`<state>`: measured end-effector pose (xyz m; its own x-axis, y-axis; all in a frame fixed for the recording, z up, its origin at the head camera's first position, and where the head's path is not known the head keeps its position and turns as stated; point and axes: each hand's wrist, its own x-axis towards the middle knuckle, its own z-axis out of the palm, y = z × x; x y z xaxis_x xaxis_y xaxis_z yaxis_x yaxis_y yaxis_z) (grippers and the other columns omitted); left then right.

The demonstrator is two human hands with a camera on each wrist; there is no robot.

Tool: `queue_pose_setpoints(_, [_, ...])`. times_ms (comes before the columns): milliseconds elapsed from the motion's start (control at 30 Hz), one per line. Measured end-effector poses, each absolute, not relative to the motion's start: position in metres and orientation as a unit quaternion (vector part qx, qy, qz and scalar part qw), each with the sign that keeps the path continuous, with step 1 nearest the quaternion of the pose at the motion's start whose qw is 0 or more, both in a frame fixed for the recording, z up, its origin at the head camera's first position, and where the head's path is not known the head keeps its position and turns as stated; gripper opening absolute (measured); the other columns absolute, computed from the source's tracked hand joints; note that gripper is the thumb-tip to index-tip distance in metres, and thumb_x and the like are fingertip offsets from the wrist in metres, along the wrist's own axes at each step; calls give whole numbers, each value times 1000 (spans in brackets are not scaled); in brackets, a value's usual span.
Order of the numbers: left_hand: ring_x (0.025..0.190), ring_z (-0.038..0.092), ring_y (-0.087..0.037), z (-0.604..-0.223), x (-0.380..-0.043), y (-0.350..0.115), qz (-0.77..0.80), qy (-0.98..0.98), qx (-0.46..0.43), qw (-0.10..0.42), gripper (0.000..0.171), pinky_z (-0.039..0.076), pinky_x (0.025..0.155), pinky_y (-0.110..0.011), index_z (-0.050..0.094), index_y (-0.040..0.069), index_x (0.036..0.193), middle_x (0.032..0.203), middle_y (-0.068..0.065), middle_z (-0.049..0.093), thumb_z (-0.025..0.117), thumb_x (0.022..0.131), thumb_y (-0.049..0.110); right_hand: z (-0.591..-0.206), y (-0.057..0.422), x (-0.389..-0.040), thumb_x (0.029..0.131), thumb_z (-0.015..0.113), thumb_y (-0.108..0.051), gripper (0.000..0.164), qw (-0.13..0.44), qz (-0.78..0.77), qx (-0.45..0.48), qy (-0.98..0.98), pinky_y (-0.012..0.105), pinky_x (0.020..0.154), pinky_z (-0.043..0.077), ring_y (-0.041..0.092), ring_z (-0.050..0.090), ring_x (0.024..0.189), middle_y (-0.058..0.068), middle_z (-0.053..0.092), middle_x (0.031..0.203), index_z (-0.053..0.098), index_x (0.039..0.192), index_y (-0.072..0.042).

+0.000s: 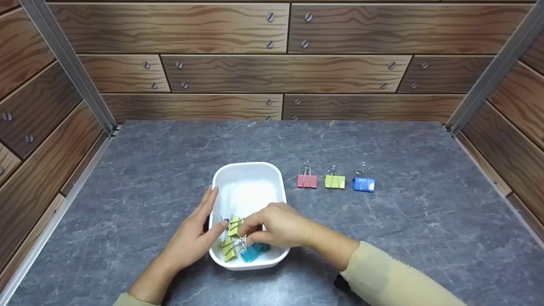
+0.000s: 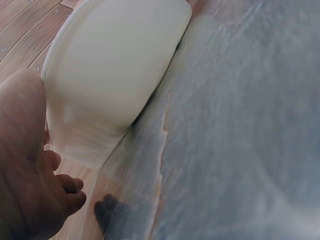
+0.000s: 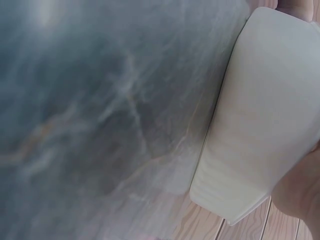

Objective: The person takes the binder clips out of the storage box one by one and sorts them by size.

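Observation:
A white plastic tub (image 1: 248, 170) holds several binder clips at its near end. Yellow-green clips (image 1: 228, 250) lie at the left, teal clips (image 1: 250, 253) at the right, and a bit of dark blue (image 1: 225, 220) shows beside the left thumb. My left hand (image 1: 193, 233) rests along the tub's left side, fingers fairly straight, thumb over the rim. My right hand (image 1: 278, 225) reaches in over the right rim. Its thumb and index finger are curled at the wire handles next to a yellow-green clip (image 1: 234, 227); whether they pinch one is hidden. Both wrist views show the tub's outer wall (image 2: 115, 65) (image 3: 265, 100).
Right of the tub, a pink binder clip (image 1: 307, 181), a yellow-green one (image 1: 335, 182) and a blue one (image 1: 364, 184) stand in a row on the grey marbled table (image 1: 416, 238). Wood-patterned panels (image 1: 221, 72) enclose the table at the back and sides.

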<state>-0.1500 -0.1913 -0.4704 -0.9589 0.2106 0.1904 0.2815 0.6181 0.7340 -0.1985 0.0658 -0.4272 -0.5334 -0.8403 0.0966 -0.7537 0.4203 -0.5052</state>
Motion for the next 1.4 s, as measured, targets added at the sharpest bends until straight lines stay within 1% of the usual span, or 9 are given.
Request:
queue_pose_setpoints(133, [158, 24, -36, -470, -148, -192, -415, -899, -136, 40, 82, 25, 124, -62, 23, 18, 171, 175, -16, 18, 66, 105, 39, -428, 65, -197, 95, 81, -26, 12, 86, -251, -478, 837, 21, 81, 51, -14, 60, 81, -18, 78, 92, 84, 106, -24])
queue_pose_setpoints(333, [158, 24, -37, -470, -148, -192, -411, -901, -136, 40, 82, 26, 123, -62, 23, 18, 171, 175, -16, 18, 66, 105, 40, -428, 66, -197, 94, 82, -25, 10, 80, -251, -481, 836, 22, 80, 51, -13, 61, 81, -18, 77, 91, 84, 104, -23])
queue_pose_setpoints(467, [157, 25, -37, -471, -149, -192, -411, -900, -137, 42, 82, 26, 123, -62, 23, 17, 171, 175, -16, 18, 66, 105, 39, -428, 65, -197, 95, 82, -27, 9, 86, -251, -473, 840, 20, 79, 50, -12, 59, 79, -18, 76, 89, 84, 103, -24])
queue_pose_setpoints(700, [157, 25, -37, -471, -150, -192, -414, -898, -140, 43, 82, 26, 123, -62, 23, 17, 171, 175, -17, 18, 66, 105, 38, -427, 66, -198, 95, 80, -26, 2, 89, -262, -472, 837, 19, 75, 47, -9, 57, 76, -21, 72, 83, 82, 95, -25])
queue_pose_setpoints(833, [158, 23, -36, -471, -151, -192, -418, -897, -140, 39, 82, 25, 124, -62, 22, 17, 171, 175, -17, 17, 65, 105, 38, -427, 67, -199, 95, 79, -23, 4, 91, -284, -476, 827, 19, 74, 45, -8, 57, 74, -22, 69, 80, 81, 92, -25])
queue_pose_setpoints(1067, [158, 23, -37, -471, -152, -192, -415, -898, -142, 41, 82, 25, 124, -63, 22, 17, 171, 175, -17, 17, 66, 105, 38, -425, 68, -201, 97, 78, -24, 6, 109, -328, -471, 812, 18, 71, 45, -6, 57, 73, -21, 69, 81, 80, 93, -22])
queue_pose_setpoints(1233, [158, 24, -37, -471, -152, -192, -415, -897, -145, 44, 82, 25, 124, -62, 23, 17, 171, 175, -17, 17, 66, 105, 38, -425, 69, -201, 97, 78, -23, 7, 119, -358, -459, 805, 19, 71, 46, -4, 57, 74, -19, 69, 82, 80, 94, -18])
queue_pose_setpoints(1400, [157, 24, -38, -471, -151, -191, -413, -898, -144, 43, 82, 25, 123, -63, 23, 16, 171, 175, -17, 17, 66, 105, 38, -426, 70, -201, 98, 77, -20, 5, 123, -391, -451, 793, 18, 65, 46, -2, 55, 71, -16, 70, 84, 79, 95, -17])
